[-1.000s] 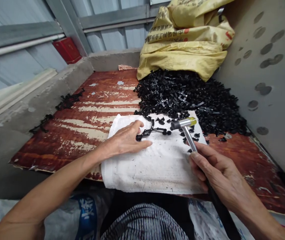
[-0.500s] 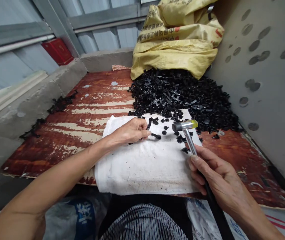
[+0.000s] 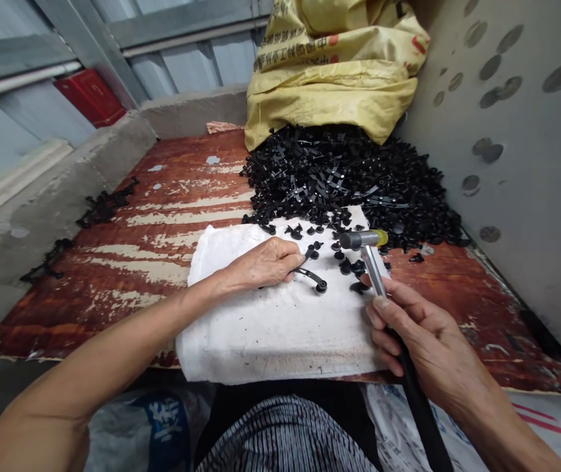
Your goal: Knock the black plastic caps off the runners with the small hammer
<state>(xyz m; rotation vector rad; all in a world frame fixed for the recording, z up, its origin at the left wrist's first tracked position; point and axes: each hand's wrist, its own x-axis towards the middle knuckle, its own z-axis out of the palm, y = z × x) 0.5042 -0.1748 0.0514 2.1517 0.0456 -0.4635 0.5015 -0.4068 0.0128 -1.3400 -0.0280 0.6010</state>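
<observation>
Over a white cloth (image 3: 270, 334), my left hand (image 3: 271, 261) is closed, pinching a black linked plastic part (image 3: 312, 276) whose arms stick out past the fingertips to the right. A round knob tips its lower arm. My right hand (image 3: 415, 328) wraps around a small mallet (image 3: 366, 240), gripping where the black handle meets the metal shaft. The mallet's head has a dark face on the left and a yellow one on the right, and is held above the cloth. Several small black round caps (image 3: 345, 265) lie between the left hand and the mallet.
A large heap of black parts (image 3: 353, 174) spills from a yellow sack (image 3: 329, 105) at the back. More black parts (image 3: 105, 204) lie along the left ledge. A speckled grey panel (image 3: 511, 164) bounds the right side. The worn red-brown board (image 3: 172, 210) lies beneath the cloth.
The left hand has moved slightly right with the black linked part, whose lower arm now reaches farther out and down. The mallet stays in the right hand, nearly still. The view has shifted slightly.
</observation>
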